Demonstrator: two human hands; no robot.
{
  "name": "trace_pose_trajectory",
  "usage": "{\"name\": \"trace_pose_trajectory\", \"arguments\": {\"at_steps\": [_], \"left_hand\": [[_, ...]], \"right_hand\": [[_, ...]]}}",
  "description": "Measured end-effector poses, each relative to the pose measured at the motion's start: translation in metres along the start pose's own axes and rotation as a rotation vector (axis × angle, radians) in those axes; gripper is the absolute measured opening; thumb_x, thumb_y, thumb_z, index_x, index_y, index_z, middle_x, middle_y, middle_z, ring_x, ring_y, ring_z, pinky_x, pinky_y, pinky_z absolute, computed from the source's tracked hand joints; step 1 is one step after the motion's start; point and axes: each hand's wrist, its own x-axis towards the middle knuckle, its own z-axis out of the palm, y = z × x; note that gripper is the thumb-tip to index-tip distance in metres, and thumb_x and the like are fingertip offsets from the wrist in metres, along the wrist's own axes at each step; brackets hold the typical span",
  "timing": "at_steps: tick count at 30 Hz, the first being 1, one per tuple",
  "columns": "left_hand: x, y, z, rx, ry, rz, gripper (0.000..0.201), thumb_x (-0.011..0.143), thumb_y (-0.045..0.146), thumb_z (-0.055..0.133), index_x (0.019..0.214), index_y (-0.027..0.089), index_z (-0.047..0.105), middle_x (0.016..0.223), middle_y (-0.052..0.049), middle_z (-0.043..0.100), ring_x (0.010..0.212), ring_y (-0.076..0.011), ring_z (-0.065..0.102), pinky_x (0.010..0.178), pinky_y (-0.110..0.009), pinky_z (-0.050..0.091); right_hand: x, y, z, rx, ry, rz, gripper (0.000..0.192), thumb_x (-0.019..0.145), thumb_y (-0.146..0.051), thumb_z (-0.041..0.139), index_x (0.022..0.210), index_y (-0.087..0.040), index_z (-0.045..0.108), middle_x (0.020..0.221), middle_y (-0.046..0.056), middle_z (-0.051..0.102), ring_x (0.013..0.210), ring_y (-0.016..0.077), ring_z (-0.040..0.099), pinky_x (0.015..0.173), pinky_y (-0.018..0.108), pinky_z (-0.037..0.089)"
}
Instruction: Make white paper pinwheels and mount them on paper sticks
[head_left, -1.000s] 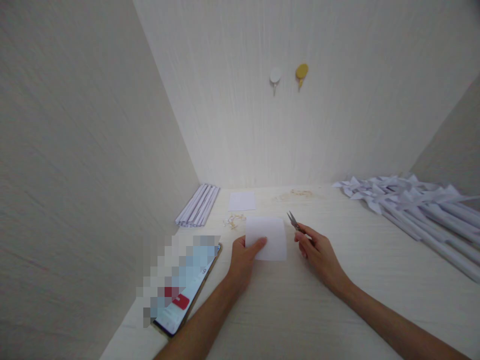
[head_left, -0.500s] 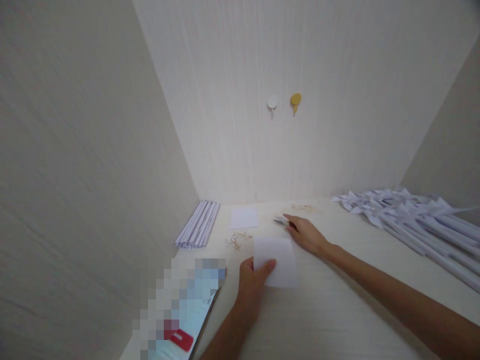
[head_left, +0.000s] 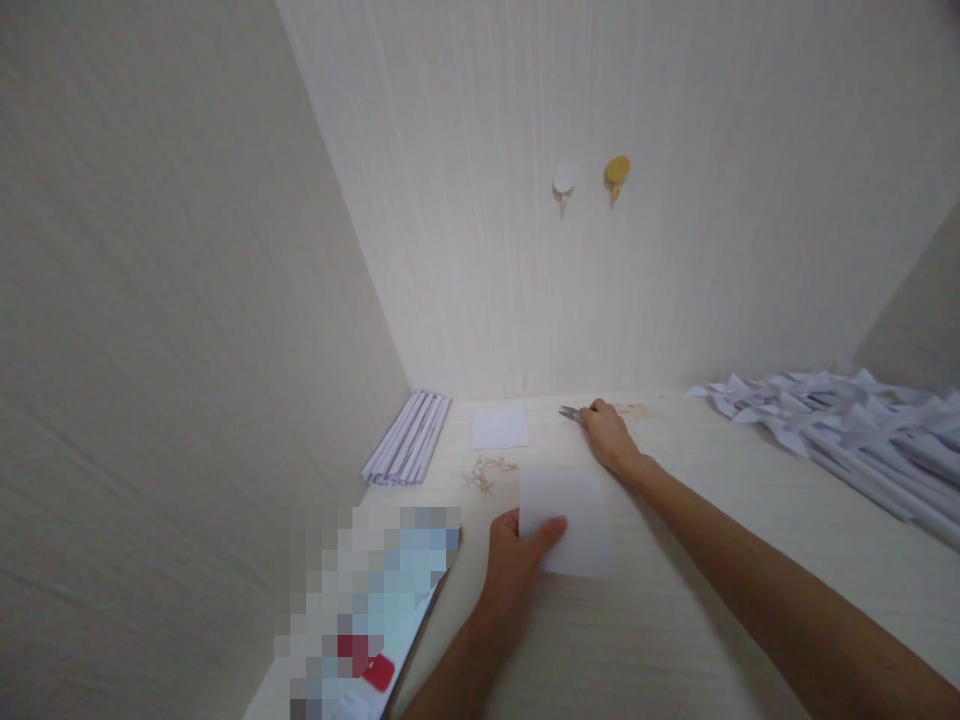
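Note:
My left hand (head_left: 517, 560) grips a square sheet of white paper (head_left: 574, 500) by its left edge, with the thumb lying on top. Farther off, near the back wall, my right hand (head_left: 606, 430) is closed around the handles of small scissors (head_left: 571, 412). Their short metal blades point left, slightly parted; the fingers cover the handles. Between the hands and the wall, a second white paper square (head_left: 500, 427) lies flat. A scatter of small pale stick-like bits (head_left: 489, 472) lies just in front of it.
A bundle of rolled white paper tubes (head_left: 409, 440) rests at the left wall. Paper pinwheels on tube sticks (head_left: 832, 420) are heaped at the right. A lit screen, partly pixelated (head_left: 394, 610), sits front left. White (head_left: 564, 180) and yellow (head_left: 617, 170) hooks are on the back wall.
My right hand has moved away from me with the scissors, closer to the back wall. My left hand keeps the paper at about the same spot. The view has shifted slightly.

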Motion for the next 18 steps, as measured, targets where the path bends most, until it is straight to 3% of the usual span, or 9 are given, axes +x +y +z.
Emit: {"name": "trace_pose_trajectory", "arguments": {"at_steps": [6, 18], "left_hand": [[0.000, -0.001, -0.001, 0.003, -0.017, 0.022, 0.032, 0.052, 0.031, 0.069, 0.073, 0.008, 0.063, 0.065, -0.008, 0.064, 0.057, -0.0158, 0.056, 0.054, -0.026, 0.043], [-0.002, 0.003, 0.001, -0.032, 0.005, 0.042, 0.032, 0.052, 0.031, 0.069, 0.073, 0.008, 0.063, 0.063, -0.006, 0.063, 0.055, -0.0147, 0.056, 0.056, -0.026, 0.043]], "right_hand": [[-0.001, -0.005, -0.003, -0.068, -0.019, 0.091, 0.031, 0.083, -0.011, 0.030, 0.095, -0.009, 0.058, 0.100, 0.018, 0.046, 0.092, 0.0268, 0.042, 0.069, 0.036, 0.035], [-0.010, -0.010, -0.014, -0.020, -0.042, 0.054, 0.031, 0.081, -0.005, 0.030, 0.092, -0.008, 0.058, 0.102, 0.020, 0.048, 0.096, 0.0270, 0.041, 0.073, 0.037, 0.037]]}}
